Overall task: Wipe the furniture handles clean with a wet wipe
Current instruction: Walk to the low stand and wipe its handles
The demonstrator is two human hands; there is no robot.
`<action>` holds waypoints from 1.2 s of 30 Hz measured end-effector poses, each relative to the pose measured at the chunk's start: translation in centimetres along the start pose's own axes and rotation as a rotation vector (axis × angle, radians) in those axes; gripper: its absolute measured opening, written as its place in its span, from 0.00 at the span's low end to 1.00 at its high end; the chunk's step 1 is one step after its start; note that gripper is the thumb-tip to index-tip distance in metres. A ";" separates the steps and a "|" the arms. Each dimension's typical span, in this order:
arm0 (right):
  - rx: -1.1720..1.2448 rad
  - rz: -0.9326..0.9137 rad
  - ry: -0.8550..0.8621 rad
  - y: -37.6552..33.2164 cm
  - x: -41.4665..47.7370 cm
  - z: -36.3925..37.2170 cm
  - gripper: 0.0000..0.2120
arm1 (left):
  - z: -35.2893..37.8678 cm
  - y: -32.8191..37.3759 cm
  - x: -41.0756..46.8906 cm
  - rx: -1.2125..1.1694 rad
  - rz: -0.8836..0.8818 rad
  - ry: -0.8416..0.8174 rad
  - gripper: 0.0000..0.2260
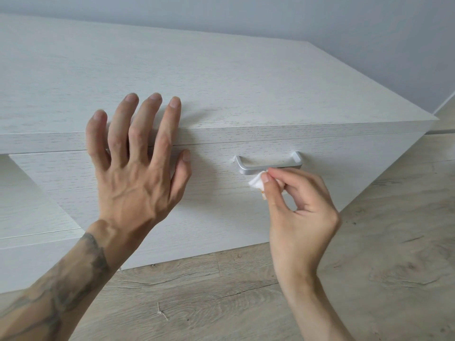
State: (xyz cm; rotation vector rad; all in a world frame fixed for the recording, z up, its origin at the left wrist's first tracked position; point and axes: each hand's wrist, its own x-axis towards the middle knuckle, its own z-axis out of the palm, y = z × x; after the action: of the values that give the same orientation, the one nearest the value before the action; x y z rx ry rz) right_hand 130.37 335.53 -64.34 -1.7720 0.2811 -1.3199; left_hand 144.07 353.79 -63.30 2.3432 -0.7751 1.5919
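Currently wet wipe [256, 183] in right hand [299, 212] pinch grip, touching handle [264, 166]; left hand [134, 175] splayed open.

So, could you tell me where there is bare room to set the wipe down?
The cabinet top is bare from the left hand back to the wall and right to its corner. So is the floor beside the right hand. Crowded around the handle and wipe.

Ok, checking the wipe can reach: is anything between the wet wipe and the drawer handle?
Nothing visible. The wet wipe, pinched in the right hand, touches the handle; the left hand rests aside on the cabinet edge.
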 end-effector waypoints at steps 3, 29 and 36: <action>-0.064 -0.090 -0.014 -0.8 -0.7 1.3 0.05 | 0.0 0.0 -0.1 0.002 0.002 0.008 0.29; 0.079 0.082 0.114 1.0 2.0 -1.6 0.12 | -0.5 0.1 0.2 -0.025 -0.013 -0.042 0.28; -0.022 -0.044 0.064 0.0 1.3 0.0 0.06 | -0.8 0.2 0.2 -0.014 -0.020 -0.065 0.28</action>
State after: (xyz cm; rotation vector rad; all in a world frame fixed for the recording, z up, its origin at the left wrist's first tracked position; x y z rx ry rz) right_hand 130.91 334.71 -63.45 -1.7656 0.2940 -1.4115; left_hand 143.42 353.90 -62.82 2.3959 -0.7715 1.5045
